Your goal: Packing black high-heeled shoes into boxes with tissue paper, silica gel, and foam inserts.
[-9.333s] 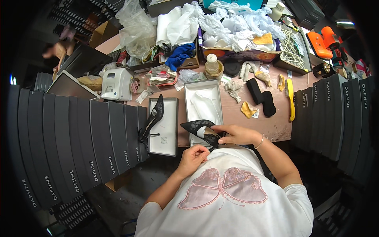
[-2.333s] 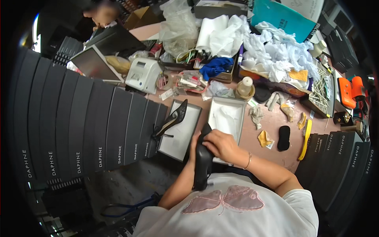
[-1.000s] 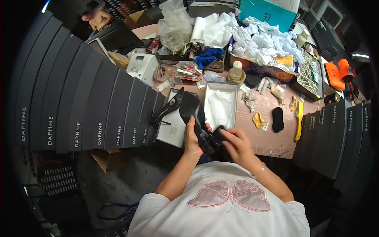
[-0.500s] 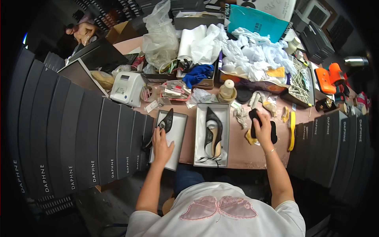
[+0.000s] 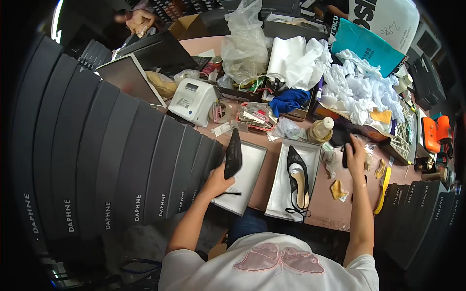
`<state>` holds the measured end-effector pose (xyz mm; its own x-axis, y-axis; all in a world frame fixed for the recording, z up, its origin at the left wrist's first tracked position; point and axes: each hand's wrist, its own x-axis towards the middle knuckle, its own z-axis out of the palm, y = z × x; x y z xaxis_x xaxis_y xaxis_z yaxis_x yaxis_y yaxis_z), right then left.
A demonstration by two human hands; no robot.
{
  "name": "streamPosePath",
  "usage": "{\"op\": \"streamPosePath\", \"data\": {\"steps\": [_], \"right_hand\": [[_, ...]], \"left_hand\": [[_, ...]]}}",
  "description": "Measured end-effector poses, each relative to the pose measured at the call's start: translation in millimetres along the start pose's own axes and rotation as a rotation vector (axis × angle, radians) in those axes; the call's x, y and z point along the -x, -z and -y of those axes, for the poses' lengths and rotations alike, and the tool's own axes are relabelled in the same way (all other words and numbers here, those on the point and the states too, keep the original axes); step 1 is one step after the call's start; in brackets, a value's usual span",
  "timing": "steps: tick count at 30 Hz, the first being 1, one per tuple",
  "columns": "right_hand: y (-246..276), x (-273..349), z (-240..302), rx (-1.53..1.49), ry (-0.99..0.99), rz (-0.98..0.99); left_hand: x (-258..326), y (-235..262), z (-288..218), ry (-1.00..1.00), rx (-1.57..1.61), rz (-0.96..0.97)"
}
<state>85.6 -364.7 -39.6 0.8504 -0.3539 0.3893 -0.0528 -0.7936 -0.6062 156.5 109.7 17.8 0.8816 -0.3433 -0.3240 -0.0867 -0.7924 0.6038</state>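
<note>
My left hand (image 5: 218, 184) is closed around a black mesh pointed-toe heeled shoe (image 5: 234, 154). The shoe is held with its toe pointing away from me, and its thin heel sticks out below my hand. Under it lies a shallow grey box part with a white inside (image 5: 251, 167). To the right, a matching black shoe (image 5: 302, 186) with a bow rests in an open, paper-lined shoe box (image 5: 274, 209). Further right, my right hand (image 5: 357, 156) grips a flat black pad-like piece (image 5: 345, 156), partly covered by the fingers.
Tall stacks of dark shoe boxes flank me on the left (image 5: 121, 165) and right (image 5: 412, 213). Behind stand a white label printer (image 5: 193, 102), a squat bottle (image 5: 321, 130) and a box of crumpled white paper (image 5: 359, 87). Yellow scraps (image 5: 338, 190) and a yellow strip (image 5: 383, 190) lie at right.
The view has shifted. My left hand has picked the shoe up from the shallow box part. My right hand has moved away from me, toward the bottle, with the black piece in it.
</note>
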Motion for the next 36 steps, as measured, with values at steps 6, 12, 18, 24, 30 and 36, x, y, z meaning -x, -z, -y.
{"op": "streamPosePath", "data": {"steps": [6,12,18,24,30,36], "right_hand": [[32,77,153,-0.632,-0.23,0.243],[32,96,168,-0.45,0.119,0.152],[84,123,184,-0.368,0.216,0.305],[102,152,209,-0.418,0.305,0.443],[68,136,208,-0.465,0.201,0.295],[58,170,199,-0.926,0.265,0.781]], "left_hand": [[77,-46,-82,0.056,1.153,0.614],[137,-112,-133,0.041,1.036,0.787],[160,-126,-138,0.016,1.006,0.777],[165,-126,-131,-0.202,1.11,0.647],[155,-131,-132,0.156,1.368,0.481],[127,-125,-106,0.142,1.78,0.55]]}}
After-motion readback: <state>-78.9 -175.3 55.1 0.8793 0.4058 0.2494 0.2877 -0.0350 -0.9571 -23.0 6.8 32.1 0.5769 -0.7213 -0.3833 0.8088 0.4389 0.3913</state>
